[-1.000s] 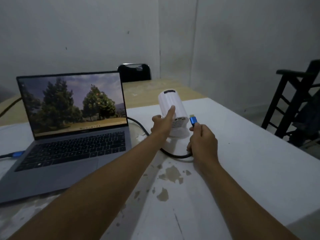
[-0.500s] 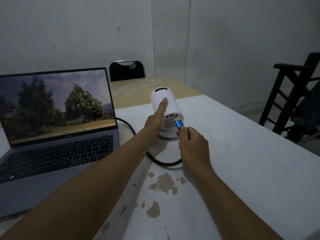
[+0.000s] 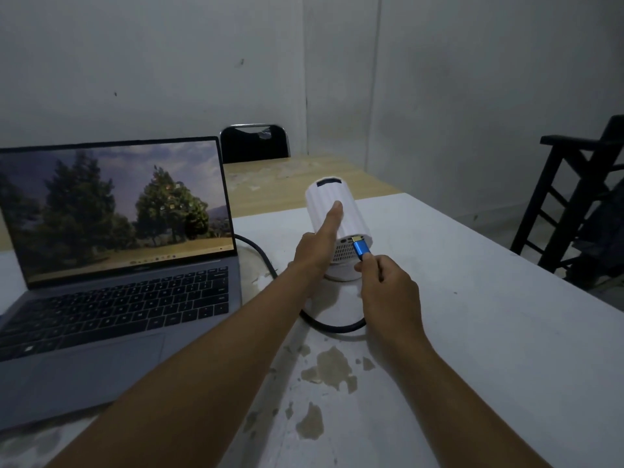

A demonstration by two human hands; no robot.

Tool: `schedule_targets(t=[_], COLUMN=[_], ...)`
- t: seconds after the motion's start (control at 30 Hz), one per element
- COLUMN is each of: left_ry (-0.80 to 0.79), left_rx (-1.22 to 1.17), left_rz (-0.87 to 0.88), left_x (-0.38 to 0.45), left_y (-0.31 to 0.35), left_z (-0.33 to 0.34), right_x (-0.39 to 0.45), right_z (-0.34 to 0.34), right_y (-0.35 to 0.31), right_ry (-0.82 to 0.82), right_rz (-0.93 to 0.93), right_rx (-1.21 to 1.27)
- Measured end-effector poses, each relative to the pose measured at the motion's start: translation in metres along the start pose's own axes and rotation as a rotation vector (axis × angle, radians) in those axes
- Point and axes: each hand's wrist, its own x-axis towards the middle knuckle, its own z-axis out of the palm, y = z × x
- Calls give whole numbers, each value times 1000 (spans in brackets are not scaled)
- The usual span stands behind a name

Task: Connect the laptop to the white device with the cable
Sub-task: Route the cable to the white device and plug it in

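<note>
An open grey laptop [image 3: 111, 282] with a tree picture on its screen sits at the left of the white table [image 3: 489, 332]. A ribbed white device [image 3: 351, 211] lies tilted on its stand in the middle, its rear port panel facing me. My left hand [image 3: 317, 244] grips its left side, thumb laid along the top. My right hand [image 3: 388, 292] pinches the blue plug [image 3: 361, 248] of the black cable [image 3: 334, 325], its metal tip touching a port on the panel. The cable loops under my right wrist and runs back behind the laptop.
A black chair back [image 3: 255, 143] stands behind a wooden tabletop [image 3: 297, 184] beyond the white table. Dark wooden furniture [image 3: 580, 197] stands at the right, off the table edge. Brown patches of worn paint [image 3: 331, 366] mark the table near me.
My right hand has brought the blue plug from beside the device round to its rear panel. The device has been turned so its ports face me. My view has shifted right.
</note>
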Motion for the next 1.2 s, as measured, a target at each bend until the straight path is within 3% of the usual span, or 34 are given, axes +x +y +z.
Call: schedule_targets(t=[0.13,0.33,0.6,0.97,1.2], left_ry=[-33,-46,-98,-87,-79], left_rx=[-78,-85,-26,-84,-160], left_rz=[-10,-6,43,51,-38], left_x=[-8,-8,-10,-7,0], left_y=[9,8,7,6,8], left_z=[-5,-3,-7,-7,-6], right_x=[-3,-2,-1,1,0], right_z=[-4,-7,-11,-13,-11], right_y=[-6,-7,-12,-10,-7], right_ry=[8,155,-76,-59,-152], right_rz=[-20,34,72,171,74], right_rx=[88,172,318,310,141])
